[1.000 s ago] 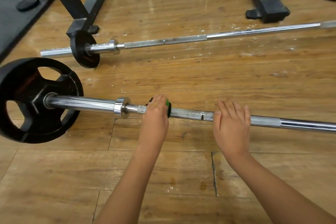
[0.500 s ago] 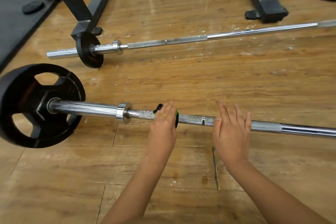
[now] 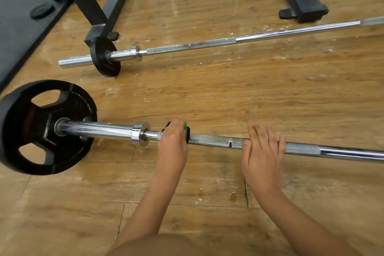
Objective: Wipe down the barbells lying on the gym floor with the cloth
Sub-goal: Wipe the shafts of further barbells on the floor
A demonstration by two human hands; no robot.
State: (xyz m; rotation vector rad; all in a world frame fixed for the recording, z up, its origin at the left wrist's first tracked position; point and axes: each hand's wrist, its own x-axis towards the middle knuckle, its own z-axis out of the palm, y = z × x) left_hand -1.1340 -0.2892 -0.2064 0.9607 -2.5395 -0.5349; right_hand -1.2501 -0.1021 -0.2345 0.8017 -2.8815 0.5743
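Two barbells lie on the wooden floor [image 3: 207,93], well apart. The near barbell [image 3: 214,140] runs left to right along the front part of the floor. Its shaft is grey, knurled and speckled. Its sleeve is polished chrome with a collar [image 3: 140,134] and carries a large black plate [image 3: 41,127] at the left edge. The far barbell [image 3: 207,44] lies toward the back, with a small black plate [image 3: 105,57] beside a rack foot [image 3: 99,33].

The left hand [image 3: 173,141] curls over a black-and-green cloth [image 3: 187,131], holding it against the near shaft just right of the collar. The right hand [image 3: 262,151] rests flat on the same shaft, fingers straight, gripping nothing.
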